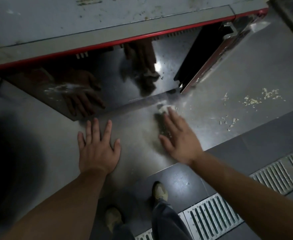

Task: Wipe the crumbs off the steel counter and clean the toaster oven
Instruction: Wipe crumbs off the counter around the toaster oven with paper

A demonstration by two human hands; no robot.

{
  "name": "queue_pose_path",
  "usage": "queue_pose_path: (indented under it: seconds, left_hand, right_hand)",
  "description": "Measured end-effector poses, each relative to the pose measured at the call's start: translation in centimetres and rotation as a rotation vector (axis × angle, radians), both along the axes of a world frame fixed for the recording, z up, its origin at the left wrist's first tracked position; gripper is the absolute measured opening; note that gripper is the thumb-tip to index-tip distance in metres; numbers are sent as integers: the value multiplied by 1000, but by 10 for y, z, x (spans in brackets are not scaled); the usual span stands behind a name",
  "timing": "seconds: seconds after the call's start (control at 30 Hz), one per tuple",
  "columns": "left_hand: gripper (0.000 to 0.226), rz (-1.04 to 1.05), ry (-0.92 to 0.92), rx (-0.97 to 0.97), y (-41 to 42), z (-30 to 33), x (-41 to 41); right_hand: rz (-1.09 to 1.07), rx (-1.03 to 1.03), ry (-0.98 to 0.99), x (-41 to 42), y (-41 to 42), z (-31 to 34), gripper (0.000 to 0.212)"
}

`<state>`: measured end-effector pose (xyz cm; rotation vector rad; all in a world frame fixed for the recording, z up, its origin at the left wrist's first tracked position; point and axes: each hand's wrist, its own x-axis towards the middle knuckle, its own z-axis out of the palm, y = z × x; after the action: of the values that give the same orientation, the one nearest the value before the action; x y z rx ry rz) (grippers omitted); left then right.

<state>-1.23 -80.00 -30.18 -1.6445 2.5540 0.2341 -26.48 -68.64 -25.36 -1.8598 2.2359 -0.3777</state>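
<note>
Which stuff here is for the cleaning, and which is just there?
For the job: steel counter, crumbs, toaster oven, left hand, right hand pressing a blurred cloth.
Just there: floor drain grate, shoes.

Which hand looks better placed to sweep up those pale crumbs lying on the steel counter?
The right hand: it presses the dark cloth flat, and the pale scattered crumbs lie on its side. The left hand rests bare on the steel counter.

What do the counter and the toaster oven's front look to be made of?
Counter: brushed steel, it seems; grey, dull sheen, soft glare. Toaster oven front: polished metal or dark glass, I can't tell which; it mirrors both hands sharply. Its trim is glossy red, perhaps painted.
</note>
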Motion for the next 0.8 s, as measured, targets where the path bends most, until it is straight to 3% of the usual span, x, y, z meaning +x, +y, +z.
queue_pose_path:
  seconds: [0.23,0.4,0.63,0.7,0.8]
  left_hand:
    - [73,10,3,-10,1,1,-1]
    - [73,7,25,-10,1,0,-1]
    - [73,16,20,-12,1,0,-1]
    - [72,15,19,-17,1,0,-1]
    - [72,18,18,-10,0,0,-1]
  right_hand:
    - [311,158,143,61,8,-38,72]
    - [71,162,156,2,-1,-33,60]
    - [-383,227,94,-80,-15,-15,69]
    - [-389,157,60,-60,-19,-5,71]
    - [-162,92,32,2,-13,-4,67]
